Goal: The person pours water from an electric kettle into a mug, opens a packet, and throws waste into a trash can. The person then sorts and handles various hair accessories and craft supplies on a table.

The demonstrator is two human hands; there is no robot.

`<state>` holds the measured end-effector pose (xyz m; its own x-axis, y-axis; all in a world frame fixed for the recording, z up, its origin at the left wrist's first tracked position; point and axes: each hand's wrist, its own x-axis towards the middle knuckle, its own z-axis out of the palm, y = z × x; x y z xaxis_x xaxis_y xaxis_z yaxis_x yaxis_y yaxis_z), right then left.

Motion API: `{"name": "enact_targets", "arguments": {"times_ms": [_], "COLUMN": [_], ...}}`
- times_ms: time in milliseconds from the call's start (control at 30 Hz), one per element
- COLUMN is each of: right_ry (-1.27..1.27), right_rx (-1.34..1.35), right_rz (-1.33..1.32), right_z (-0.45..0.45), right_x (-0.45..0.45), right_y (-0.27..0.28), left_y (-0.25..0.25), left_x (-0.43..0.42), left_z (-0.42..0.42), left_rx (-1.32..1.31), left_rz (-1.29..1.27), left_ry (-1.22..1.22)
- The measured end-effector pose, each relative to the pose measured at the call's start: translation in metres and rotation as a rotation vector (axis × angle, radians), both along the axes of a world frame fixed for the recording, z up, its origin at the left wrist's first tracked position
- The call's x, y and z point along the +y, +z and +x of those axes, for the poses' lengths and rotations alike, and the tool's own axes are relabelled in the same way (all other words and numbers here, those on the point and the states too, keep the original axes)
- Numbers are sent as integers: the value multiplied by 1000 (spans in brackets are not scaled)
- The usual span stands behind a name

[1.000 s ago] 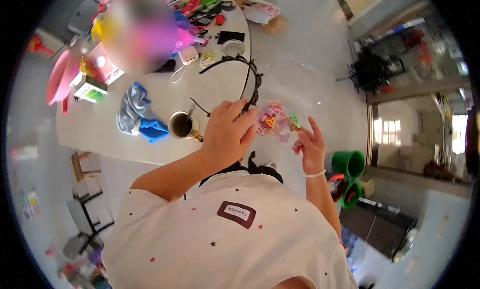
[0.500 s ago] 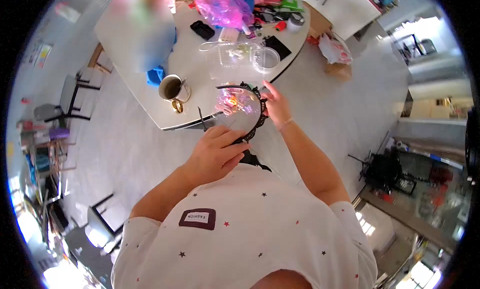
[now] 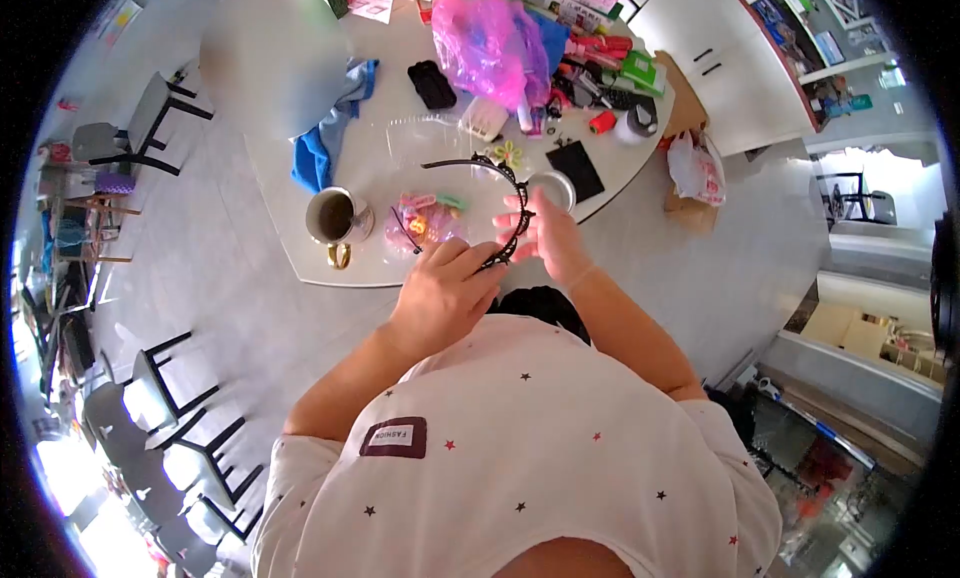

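Observation:
A black headband (image 3: 521,200) with a scalloped lace edge is held up over the front of the table, its open side facing left. My left hand (image 3: 446,290) is closed round its lower part with the fingers pinched together. Beside the band's right side is my right hand (image 3: 548,238), fingers spread and passing close to the lace; whether they touch it is hard to tell. Behind the band lies a clear bag of small colourful pieces (image 3: 428,218). A round clear container (image 3: 553,190) stands just beyond my right hand.
A mug with a gold handle (image 3: 333,218) stands at the table's left front. A blue cloth (image 3: 318,158), black case (image 3: 431,85), black flat piece (image 3: 576,169) and pink plastic bag (image 3: 490,48) lie farther back. Chairs (image 3: 180,393) stand at left.
The view has shifted, showing more of the table. My right hand's fingers have spread and moved to the inner side of the headband. My left hand keeps its hold.

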<state>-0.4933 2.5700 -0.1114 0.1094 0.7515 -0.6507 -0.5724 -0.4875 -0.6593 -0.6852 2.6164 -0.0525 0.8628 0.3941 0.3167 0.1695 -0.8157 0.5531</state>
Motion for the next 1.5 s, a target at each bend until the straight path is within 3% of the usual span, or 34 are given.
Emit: {"name": "enact_targets", "arguments": {"times_ms": [100,200,300,400,467,533,633,733,833,1067,1200,1233,1333,1400,1433,1500], "right_ry": [2,225,40,-175,-142,-113,-40,50,7,-10,9,9,40,63,74,89], "right_rx": [271,-251,-236,-271,-321,-447,-464,-428,-347,-297,-301,-314,-297,-306,-309,-302], "right_rz": [207,232,331,319,314,296,252,209,227,273,299,312,358,334,332,317], "right_z": [42,79,137,208,255,290,315,327,328,339,324,318,306,293,284,274], "right_x": [0,20,49,86,107,126,143,154,157,158,163,165,181,199,209,233], "right_y": [19,35,34,29,23,5,-15,-26,-32,-44,-27,-22,-23,-24,-23,-33], "left_y": [-1,1,16,10,-10,-41,-73,-102,-104,-92,3,17,52,59,44,14], "left_x": [9,13,24,54,90,126,150,163,174,205,187,186,195,206,221,249], "left_z": [33,71,116,157,186,210,251,268,262,214,195,185,157,144,132,120], "left_rx": [66,90,-6,-71,-48,185,574,677,628,142,-20,-17,-119,-53,-155,-53], "left_rz": [49,70,212,309,236,168,81,-125,-154,-50,-314,-81,-61,223,338,357], "left_ry": [-18,-26,96,404,713,888,945,903,895,897,1025,1042,1155,1225,1168,1256]}}
